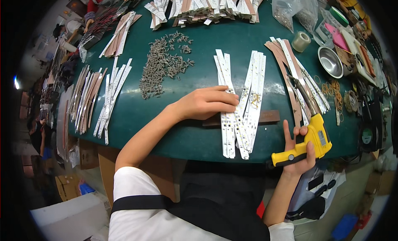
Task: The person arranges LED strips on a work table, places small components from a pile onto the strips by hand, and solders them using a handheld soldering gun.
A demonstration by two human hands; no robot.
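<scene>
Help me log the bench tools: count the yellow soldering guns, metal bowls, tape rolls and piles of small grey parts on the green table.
Yellow soldering gun: 1
Metal bowl: 1
Tape roll: 1
Pile of small grey parts: 1
Total: 4

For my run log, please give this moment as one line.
left hand: pressing white strips | right hand: holding yellow tool | surface: green table
</scene>
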